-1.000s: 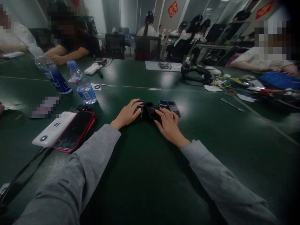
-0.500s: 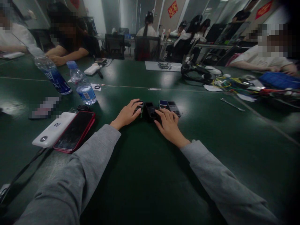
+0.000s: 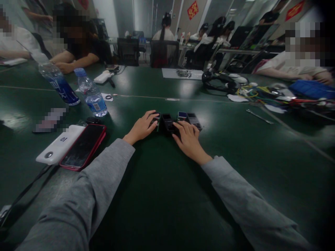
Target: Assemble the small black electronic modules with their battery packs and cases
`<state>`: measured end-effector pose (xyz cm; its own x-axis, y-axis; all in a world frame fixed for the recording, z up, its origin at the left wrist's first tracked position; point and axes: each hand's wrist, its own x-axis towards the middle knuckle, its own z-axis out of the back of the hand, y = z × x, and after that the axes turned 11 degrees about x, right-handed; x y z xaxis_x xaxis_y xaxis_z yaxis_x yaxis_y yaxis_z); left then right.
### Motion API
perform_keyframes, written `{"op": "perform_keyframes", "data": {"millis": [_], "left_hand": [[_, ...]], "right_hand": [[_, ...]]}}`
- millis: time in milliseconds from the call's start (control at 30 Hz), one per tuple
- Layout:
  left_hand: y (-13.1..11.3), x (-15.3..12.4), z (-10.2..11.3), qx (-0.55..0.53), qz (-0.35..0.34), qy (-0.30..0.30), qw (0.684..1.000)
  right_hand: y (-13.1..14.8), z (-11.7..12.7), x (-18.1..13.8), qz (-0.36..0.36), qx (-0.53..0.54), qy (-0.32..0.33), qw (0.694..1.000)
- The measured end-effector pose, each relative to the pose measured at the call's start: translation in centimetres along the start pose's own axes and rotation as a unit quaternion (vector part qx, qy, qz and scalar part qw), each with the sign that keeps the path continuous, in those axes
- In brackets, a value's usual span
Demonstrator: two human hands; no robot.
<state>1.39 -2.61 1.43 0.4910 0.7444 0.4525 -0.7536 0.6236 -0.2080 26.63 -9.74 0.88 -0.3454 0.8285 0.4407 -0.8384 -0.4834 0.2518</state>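
A cluster of small black box-like devices (image 3: pixel 167 122) lies on the dark green table (image 3: pixel 162 195), with two more of them (image 3: pixel 188 118) at its right end, one with a blue face. My left hand (image 3: pixel 141 128) rests against the left end of the cluster, fingers curled over the leftmost piece. My right hand (image 3: pixel 188 141) lies over the near right part, fingers bent on the black pieces. Both arms wear grey sleeves.
A red-cased phone (image 3: pixel 84 145) and a white power bank (image 3: pixel 59 144) lie at near left, two water bottles (image 3: pixel 91 94) behind them. Headphones (image 3: pixel 221 82), cables and a blue case (image 3: pixel 312 90) lie at right, with a metal wrench (image 3: pixel 259 116). Other people sit around the table.
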Motion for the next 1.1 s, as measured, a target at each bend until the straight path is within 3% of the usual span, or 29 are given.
{"op": "perform_keyframes", "data": {"millis": [1100], "left_hand": [[0.13,0.03,-0.18,0.004,-0.002,-0.002,1.0]], "right_hand": [[-0.16,-0.23,-0.02,0.006,0.001,-0.008,1.0]]}}
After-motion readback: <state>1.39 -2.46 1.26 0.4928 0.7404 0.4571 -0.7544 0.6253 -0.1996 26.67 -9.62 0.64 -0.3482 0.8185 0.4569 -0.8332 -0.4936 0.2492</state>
